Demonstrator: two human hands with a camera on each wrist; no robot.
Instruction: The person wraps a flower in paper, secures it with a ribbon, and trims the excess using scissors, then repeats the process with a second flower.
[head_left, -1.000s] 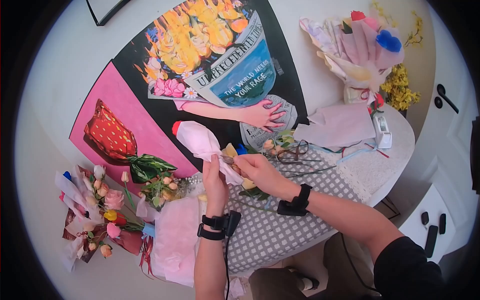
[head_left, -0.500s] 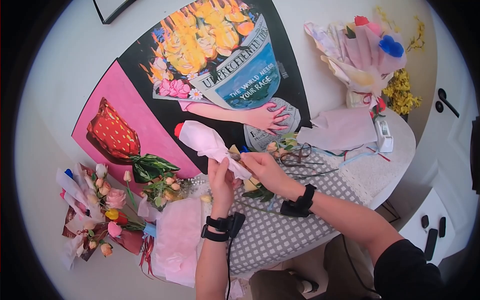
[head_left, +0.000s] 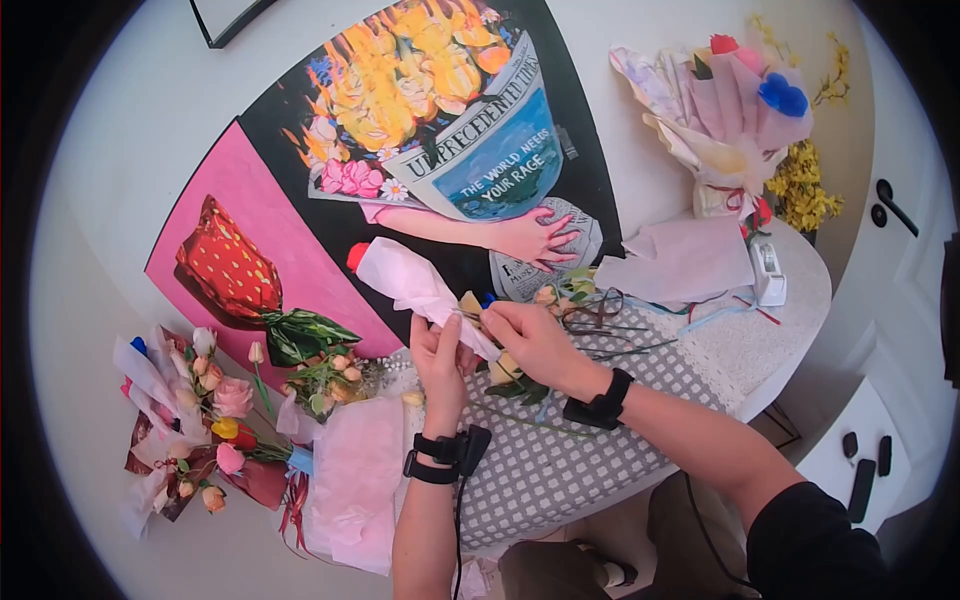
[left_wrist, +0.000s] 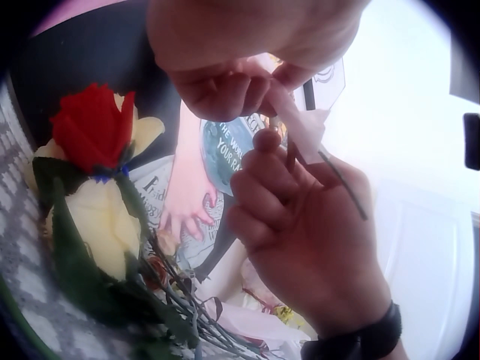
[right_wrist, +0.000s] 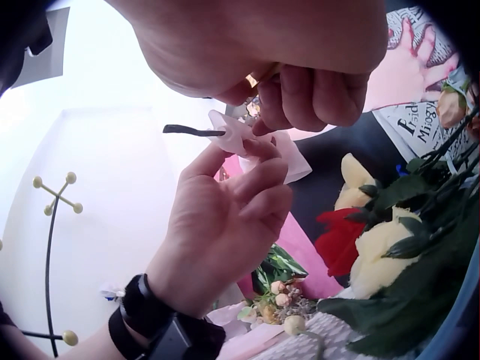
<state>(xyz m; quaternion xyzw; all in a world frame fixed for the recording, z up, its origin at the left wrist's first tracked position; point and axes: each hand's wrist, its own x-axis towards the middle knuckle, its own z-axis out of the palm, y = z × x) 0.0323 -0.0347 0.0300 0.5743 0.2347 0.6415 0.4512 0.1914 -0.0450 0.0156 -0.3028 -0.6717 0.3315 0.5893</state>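
Observation:
In the head view, a red flower [head_left: 357, 257] peeks out of a pale pink paper wrap [head_left: 405, 280]. My left hand [head_left: 440, 360] grips the wrap around its gathered neck. My right hand [head_left: 535, 345] is close against it, thumb and fingertips pinching a thin brownish ribbon-like strip at the neck; I cannot tell exactly what the strip is. A dark stem [right_wrist: 191, 130] sticks out of the paper's lower end in the right wrist view. Below the hands lie a red rose [left_wrist: 94, 127] and cream roses [left_wrist: 97, 225] with green leaves.
A grey checked cloth [head_left: 560, 455] covers the table. Pink tissue sheets [head_left: 355, 480] lie left, another sheet [head_left: 690, 260] right beside a tape dispenser [head_left: 768, 272]. Bouquets stand at the left [head_left: 215, 430] and back right [head_left: 735, 120]. Paintings [head_left: 450, 150] lean behind.
The left hand's fingers have drawn in around the paper's neck, and the right hand has shifted slightly beside it. The wrapped flower tilts a little more steeply.

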